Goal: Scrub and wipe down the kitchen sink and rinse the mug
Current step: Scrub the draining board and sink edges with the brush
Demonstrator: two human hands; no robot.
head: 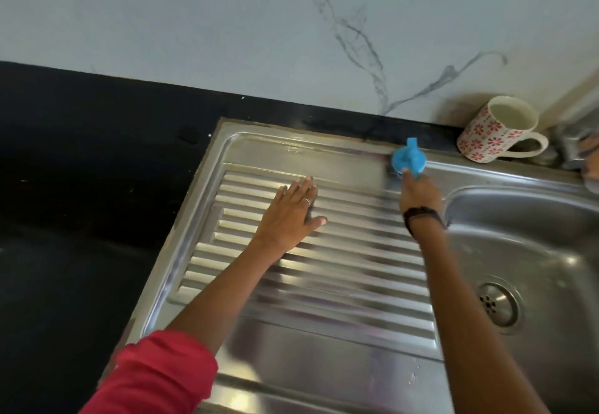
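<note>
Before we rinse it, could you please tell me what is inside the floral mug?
The floral mug stands upright behind the sink rim. Only its pale inner wall shows, with nothing visible inside; its bottom is hidden by the near wall.

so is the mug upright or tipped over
Tipped over. The mug lies on its side at the sink's back edge, its open mouth facing up toward the camera and its handle pointing right. It looks empty.

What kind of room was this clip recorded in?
Most likely a home kitchen: a stainless steel sink with a ribbed drainboard, set in a black countertop, and a flowered mug by the marble-look wall.
</note>
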